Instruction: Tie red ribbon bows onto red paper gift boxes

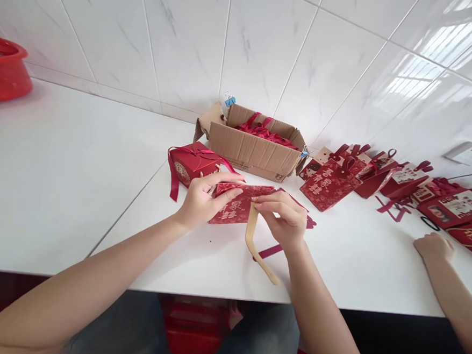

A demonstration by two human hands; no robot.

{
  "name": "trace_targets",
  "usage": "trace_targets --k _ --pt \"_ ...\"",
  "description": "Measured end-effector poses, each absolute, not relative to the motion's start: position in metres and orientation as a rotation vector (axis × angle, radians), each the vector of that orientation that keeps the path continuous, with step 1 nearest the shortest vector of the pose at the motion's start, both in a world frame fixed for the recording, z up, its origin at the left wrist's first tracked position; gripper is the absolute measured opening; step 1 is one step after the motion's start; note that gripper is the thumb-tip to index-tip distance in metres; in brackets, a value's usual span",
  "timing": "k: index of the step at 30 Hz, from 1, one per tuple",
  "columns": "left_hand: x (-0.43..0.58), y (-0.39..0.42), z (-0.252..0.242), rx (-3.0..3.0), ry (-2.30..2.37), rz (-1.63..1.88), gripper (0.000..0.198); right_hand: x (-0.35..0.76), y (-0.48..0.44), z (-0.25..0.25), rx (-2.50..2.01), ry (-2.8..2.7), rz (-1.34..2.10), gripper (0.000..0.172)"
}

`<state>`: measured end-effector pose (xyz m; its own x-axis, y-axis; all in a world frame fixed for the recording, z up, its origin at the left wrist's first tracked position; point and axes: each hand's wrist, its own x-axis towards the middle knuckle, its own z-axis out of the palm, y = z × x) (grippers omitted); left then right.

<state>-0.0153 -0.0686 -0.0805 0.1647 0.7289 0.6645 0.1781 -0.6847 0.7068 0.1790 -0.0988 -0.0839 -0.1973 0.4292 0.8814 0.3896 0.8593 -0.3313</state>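
Observation:
My left hand (204, 199) is closed on the left side of a red patterned gift box (233, 213) with pale Chinese characters, its thumb lying across the front. At the box's right side, my right hand (284, 215) pinches the upper end of a tan ribbon-like strip (251, 232). The strip hangs down with a bend, its lower end near the table's front edge. A dark red ribbon (270, 251) lies behind the strip, partly hidden. Just behind my left hand stands a glossy red box (190, 163) tied with a red ribbon bow.
A cardboard box (258, 149) holding red ribbons stands against the tiled wall, with blue binder clips on it. Several red gift boxes (330, 183) stand to the right. Another person's hand (433, 247) rests at the right. A red basin (6, 77) sits far left on the white table (69, 187).

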Motion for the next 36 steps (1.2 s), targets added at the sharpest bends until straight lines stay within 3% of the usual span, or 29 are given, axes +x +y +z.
trace_targets --k 3,8,14,36 --pt "-0.017 -0.067 -0.080 2.164 0.734 1.580 0.040 0.176 -0.103 -0.083 -0.547 -1.801 0.193 0.021" --pt "-0.027 -0.068 -0.064 2.615 0.720 1.584 0.022 0.172 -0.108 -0.082 -0.471 -1.694 0.597 0.013" --pt "-0.032 -0.082 -0.051 2.659 0.480 1.418 0.012 0.170 -0.108 -0.084 -0.323 -1.686 0.850 0.013" --pt "-0.025 -0.092 -0.057 2.588 0.625 1.455 0.015 0.168 -0.108 -0.084 -0.441 -1.731 0.667 0.011"
